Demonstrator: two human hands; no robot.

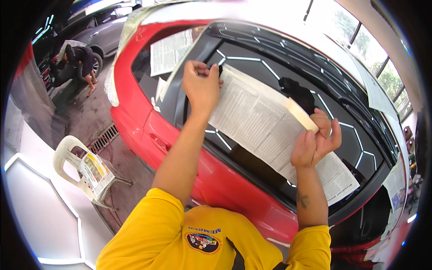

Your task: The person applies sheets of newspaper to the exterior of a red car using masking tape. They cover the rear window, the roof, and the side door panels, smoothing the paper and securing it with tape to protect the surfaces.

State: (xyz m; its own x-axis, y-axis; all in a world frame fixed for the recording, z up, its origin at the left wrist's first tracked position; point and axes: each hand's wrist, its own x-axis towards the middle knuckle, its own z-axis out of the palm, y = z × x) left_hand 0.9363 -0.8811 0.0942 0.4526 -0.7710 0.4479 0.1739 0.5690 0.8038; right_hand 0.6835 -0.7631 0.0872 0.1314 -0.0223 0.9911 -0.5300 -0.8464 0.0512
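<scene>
A long sheet of newspaper (256, 119) lies slantwise across the dark glass of a red car. Along its upper edge runs a pale tape strip, which widens into a cream band of masking tape (302, 116) toward the right. At the sheet's upper left corner my left hand (201, 90) is closed, thumb and fingers pinching the taped edge. My right hand (316, 141) grips the lower right end of the cream band, with some fingers curled loosely. The newspaper's lower right part hangs past my right wrist over the glass.
The red car body (225, 173) stands close in front of me. More newspaper (171, 51) covers part of its left side window. A plastic chair (85, 168) holding papers is at left, near a floor grate (104, 138). Another person (81, 60) bends beside a grey car (101, 31).
</scene>
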